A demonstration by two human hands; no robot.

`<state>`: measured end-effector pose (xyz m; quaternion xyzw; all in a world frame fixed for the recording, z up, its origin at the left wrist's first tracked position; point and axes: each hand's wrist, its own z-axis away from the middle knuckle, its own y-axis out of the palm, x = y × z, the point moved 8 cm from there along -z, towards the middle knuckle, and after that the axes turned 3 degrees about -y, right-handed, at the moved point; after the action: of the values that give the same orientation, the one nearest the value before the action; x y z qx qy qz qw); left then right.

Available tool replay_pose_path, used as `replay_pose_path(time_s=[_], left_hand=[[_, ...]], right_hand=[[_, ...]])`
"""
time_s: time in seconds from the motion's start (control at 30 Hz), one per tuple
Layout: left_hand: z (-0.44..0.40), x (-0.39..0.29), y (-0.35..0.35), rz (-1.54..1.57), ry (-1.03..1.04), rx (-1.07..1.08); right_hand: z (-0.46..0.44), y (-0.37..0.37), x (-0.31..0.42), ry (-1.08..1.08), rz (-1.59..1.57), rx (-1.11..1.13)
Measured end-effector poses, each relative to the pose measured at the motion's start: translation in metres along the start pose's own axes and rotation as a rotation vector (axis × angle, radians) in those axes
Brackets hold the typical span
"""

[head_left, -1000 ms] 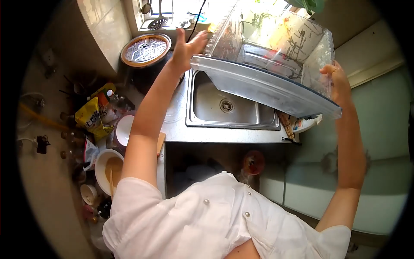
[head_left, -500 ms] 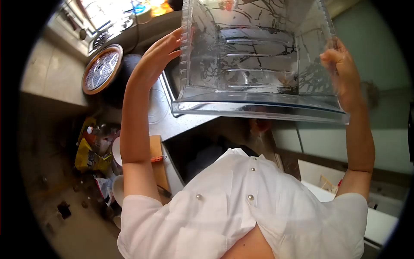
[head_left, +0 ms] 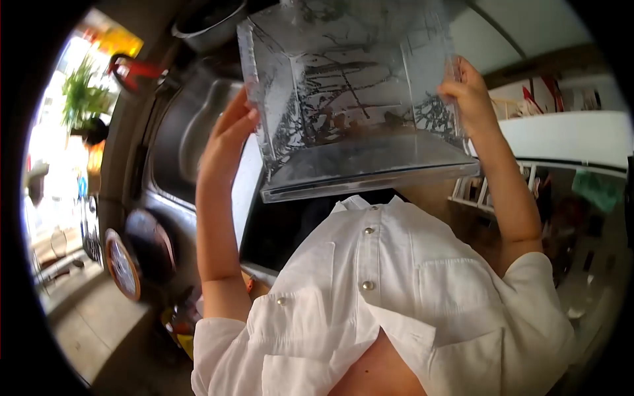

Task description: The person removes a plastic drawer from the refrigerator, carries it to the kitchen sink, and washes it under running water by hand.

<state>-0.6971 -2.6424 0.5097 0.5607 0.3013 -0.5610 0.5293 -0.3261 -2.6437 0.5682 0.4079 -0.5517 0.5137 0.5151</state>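
Note:
A clear plastic drawer (head_left: 356, 99), like one from a fridge, is held up in front of my chest with its hollow side toward me. Dark wet streaks and drops mark its inner walls. My left hand (head_left: 234, 125) grips the left wall, thumb and fingers at its edge. On the opposite side, my right hand (head_left: 467, 92) is closed around the right wall's edge. The drawer's thick front panel (head_left: 370, 181) lies lowest, just above my white shirt. The top of the drawer runs out of view.
To the left is a metal sink (head_left: 188, 132), with a dark pot (head_left: 210, 30) beyond it. A round lid (head_left: 123, 264) stands by the counter. A plant (head_left: 84, 96) is at the bright window. Rightward is an open white cabinet or fridge door with shelves (head_left: 561, 138).
My view and body have turned to the right, bringing the sink and the shelved white unit into sight. The drawer came along in both hands, and my left fingers have closed more on its wall.

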Motion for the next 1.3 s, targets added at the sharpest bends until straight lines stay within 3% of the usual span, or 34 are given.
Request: replay_pose_path(time_s=[0.13,0.33,0.57,0.67,0.7,0.8,0.87,0.93,1.0,1.1,1.2,1.3], left_hand=[[-0.044,0.044,0.078,-0.03,-0.135,0.157],[-0.088,0.113,0.218,-0.171,-0.307,0.206],[-0.111,0.181,0.448,-0.288,-0.477,0.5],[-0.123,0.212,0.549,-0.304,-0.335,0.608],[-0.121,0.215,0.58,-0.315,-0.393,0.612],[-0.124,0.223,0.671,-0.281,-0.395,0.773],[-0.13,0.223,0.721,-0.369,-0.374,0.854],[-0.137,0.215,0.764,-0.524,-0.318,0.925],[-0.152,0.207,0.802,-0.628,-0.247,0.946],[-0.194,0.209,0.846,-0.737,-0.145,1.01],[-0.241,0.201,0.875,-0.842,-0.008,1.016],[-0.299,0.19,0.871,-0.718,0.08,0.806]], right_hand=[[0.037,-0.077,-0.034,0.054,-0.009,-0.216],[0.103,-0.224,-0.109,0.131,0.047,-0.426],[0.211,-0.417,-0.162,0.172,0.061,-0.698],[0.271,-0.488,-0.198,0.188,-0.038,-0.894],[0.291,-0.508,-0.219,0.177,-0.099,-0.993],[0.334,-0.567,-0.293,0.207,-0.027,-1.012],[0.351,-0.582,-0.337,0.521,-0.232,-0.847],[0.356,-0.579,-0.366,0.696,-0.383,-0.711],[0.346,-0.578,-0.378,0.738,-0.471,-0.634],[0.307,-0.585,-0.365,0.641,-0.502,-0.648],[0.25,-0.604,-0.42,0.472,-0.896,-0.646],[0.191,-0.641,-0.44,0.509,-0.941,-0.592]])
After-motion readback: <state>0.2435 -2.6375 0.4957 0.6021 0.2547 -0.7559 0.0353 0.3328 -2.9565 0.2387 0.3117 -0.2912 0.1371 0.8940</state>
